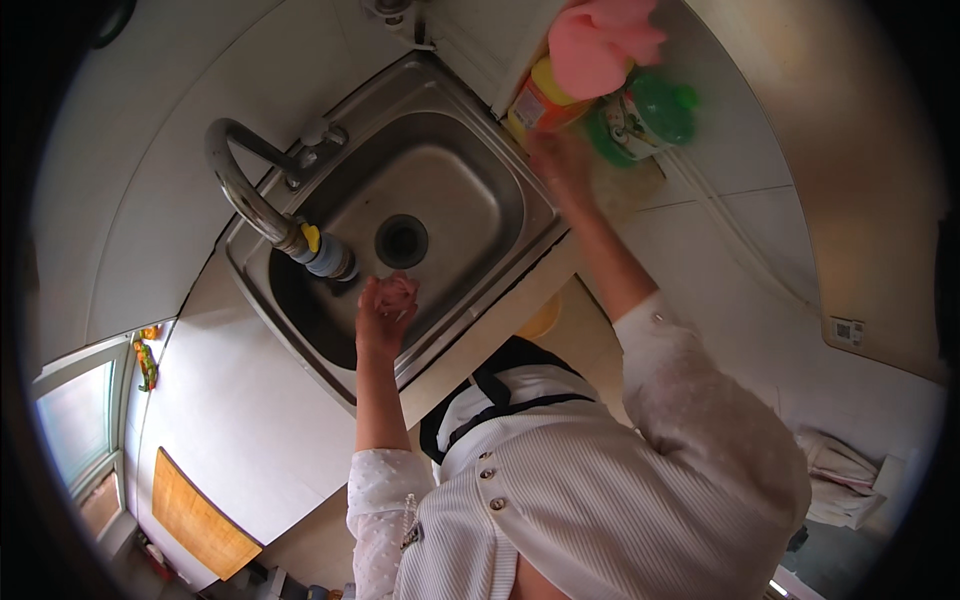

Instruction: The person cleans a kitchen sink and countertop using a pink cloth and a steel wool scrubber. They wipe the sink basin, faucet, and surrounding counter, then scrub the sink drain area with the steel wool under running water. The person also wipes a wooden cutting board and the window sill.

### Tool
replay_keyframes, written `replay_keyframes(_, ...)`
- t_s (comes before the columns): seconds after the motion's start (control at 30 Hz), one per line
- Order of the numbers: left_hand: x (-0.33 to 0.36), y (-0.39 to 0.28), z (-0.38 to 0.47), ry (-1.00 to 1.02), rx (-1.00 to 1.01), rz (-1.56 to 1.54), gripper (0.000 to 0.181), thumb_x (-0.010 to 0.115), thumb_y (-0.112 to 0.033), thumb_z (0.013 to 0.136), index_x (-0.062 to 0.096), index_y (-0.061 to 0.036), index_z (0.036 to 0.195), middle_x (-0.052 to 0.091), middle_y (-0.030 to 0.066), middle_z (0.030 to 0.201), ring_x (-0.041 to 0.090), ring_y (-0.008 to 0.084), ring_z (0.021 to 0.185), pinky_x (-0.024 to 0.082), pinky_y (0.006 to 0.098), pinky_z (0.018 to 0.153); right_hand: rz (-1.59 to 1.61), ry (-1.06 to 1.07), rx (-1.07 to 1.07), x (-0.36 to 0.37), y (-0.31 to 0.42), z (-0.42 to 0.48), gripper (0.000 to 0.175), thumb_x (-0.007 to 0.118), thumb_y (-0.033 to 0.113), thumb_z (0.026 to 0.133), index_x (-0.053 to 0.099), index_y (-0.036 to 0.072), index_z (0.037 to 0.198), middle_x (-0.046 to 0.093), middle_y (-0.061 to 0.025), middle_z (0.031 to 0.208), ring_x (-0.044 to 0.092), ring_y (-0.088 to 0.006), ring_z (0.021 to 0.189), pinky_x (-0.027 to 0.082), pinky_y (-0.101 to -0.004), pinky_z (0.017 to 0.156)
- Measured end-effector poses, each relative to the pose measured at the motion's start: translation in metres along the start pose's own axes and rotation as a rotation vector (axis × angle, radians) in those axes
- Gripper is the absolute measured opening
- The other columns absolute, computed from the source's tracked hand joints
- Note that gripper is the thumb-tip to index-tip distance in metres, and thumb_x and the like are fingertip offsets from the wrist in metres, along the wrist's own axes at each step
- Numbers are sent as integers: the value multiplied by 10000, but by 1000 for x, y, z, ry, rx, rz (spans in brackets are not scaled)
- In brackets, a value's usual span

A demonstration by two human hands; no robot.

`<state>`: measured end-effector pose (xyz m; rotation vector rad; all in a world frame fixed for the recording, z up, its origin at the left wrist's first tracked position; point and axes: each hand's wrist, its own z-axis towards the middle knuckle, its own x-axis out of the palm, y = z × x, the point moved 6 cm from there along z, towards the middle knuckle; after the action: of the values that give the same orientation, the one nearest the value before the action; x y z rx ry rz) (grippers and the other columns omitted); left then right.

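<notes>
Over the near side of the stainless steel sink (pixel 450 157), my left hand (pixel 377 330) is closed around a crumpled, wet-looking pink cloth (pixel 396 291). The sink drain (pixel 401 241) lies just beyond it. My right hand (pixel 556 166) is blurred over the sink's right corner, close below a yellow-and-orange labelled bottle (pixel 527 109). Whether its fingers touch the bottle or hold anything is unclear. A pink rubber glove (pixel 596 49) drapes over the bottle. Next to it is a white container with a green lid (pixel 643 116).
The chrome gooseneck faucet (pixel 236 176) arches over the sink's left side, ending in a blue-grey nozzle (pixel 328 257) with a yellow tab. A wooden cutting board (pixel 199 517) lies on the left counter (pixel 232 367) near a window (pixel 82 420). A pale hose (pixel 739 244) runs along the right.
</notes>
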<state>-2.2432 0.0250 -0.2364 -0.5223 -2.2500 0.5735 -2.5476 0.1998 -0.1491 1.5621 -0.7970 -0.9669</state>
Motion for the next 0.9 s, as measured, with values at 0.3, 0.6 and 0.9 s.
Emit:
replay_keyframes(0.3,25,-6,-11,-123,-22,25,401,451,-482,880,615,-136,998,643,11,898,563,142,894,410,344,828,294,-44,43,-61,112,0,251,690,317,793,593,87,820,545,-3,677,512,-82,581,386,-219,505)
replay_keyframes(0.6,4,3,-7,-6,-39,22,445,464,-496,880,611,-123,1073,634,47,1034,530,200,1097,357,385,963,-788,-242,-13,-147,130,51,307,678,355,782,619,53,788,595,-42,655,570,-121,584,432,-230,493)
replay_keyframes(0.9,3,1,-8,-112,10,-31,370,458,-468,878,613,-152,993,633,5,912,571,146,849,424,318,808,-304,-40,71,-77,168,6,373,650,447,796,604,80,838,586,4,656,517,-78,510,372,-217,446)
